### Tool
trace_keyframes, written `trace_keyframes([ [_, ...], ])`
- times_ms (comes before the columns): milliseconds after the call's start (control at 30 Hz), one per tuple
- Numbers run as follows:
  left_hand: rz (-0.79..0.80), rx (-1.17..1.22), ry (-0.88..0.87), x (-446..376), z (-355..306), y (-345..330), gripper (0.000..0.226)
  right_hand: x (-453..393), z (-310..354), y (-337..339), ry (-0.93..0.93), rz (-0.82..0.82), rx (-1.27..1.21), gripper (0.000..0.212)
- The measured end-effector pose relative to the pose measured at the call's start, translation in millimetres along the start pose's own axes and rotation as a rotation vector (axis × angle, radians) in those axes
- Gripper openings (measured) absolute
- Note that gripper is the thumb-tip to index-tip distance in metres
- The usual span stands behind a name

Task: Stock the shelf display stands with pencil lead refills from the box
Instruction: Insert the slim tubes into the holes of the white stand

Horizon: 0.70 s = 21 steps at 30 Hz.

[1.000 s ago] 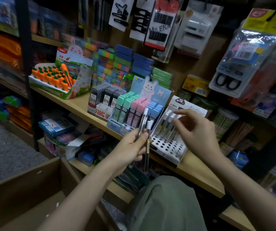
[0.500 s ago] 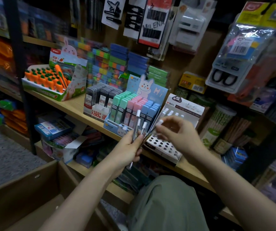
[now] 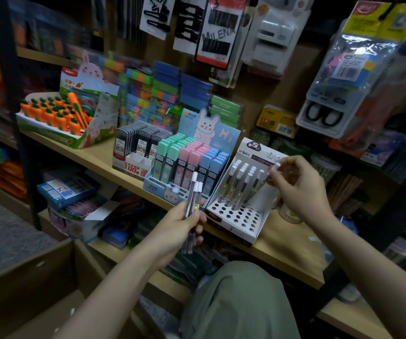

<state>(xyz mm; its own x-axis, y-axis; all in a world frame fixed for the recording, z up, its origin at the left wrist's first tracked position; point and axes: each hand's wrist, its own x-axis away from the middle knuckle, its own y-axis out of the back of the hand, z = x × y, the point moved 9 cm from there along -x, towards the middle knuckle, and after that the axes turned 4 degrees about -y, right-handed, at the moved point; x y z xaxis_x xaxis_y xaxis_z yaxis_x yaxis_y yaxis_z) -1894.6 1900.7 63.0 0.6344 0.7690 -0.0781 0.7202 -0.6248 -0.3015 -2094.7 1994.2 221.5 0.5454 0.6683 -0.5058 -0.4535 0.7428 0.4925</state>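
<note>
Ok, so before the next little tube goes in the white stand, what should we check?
1. Right hand pinches one tube: ok.
2. Left hand holds spare tubes: ok.
3. White stand has empty holes in its front rows: ok.
4. Stand sits flat on the shelf: ok.
5. Tube lined up over a hole: cannot tell.

**Pastels, orange and white on a tan shelf**

Carrot pens [image 3: 57, 113] orange with green tops. Rabbit-printed stand [image 3: 211, 133] holds mint, pink and blue cases. White stand [image 3: 236, 216] dotted with dark holes; clear refill tubes [image 3: 193, 194], white caps. Shelf [image 3: 282, 243] pale wood.
</note>
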Motion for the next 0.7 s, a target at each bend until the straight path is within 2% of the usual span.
trace_keyframes([
  [133,0.046,-0.019,-0.004,2.3,-0.6,-1.3,0.025,-1.8,-1.8,-2.3,0.026,0.003,0.053,0.012],
  [267,0.017,0.010,0.013,1.4,1.2,3.3,0.026,-3.2,3.4,-3.2,0.091,0.041,0.144,0.013],
  [467,0.010,-0.022,0.014,1.2,2.9,4.9,0.025,-9.6,11.1,-6.3,0.123,-0.013,0.179,0.021],
  [700,-0.018,-0.060,-0.020,1.4,-3.7,6.1,0.024,-5.6,8.7,-22.4,0.155,0.005,0.247,0.009],
])
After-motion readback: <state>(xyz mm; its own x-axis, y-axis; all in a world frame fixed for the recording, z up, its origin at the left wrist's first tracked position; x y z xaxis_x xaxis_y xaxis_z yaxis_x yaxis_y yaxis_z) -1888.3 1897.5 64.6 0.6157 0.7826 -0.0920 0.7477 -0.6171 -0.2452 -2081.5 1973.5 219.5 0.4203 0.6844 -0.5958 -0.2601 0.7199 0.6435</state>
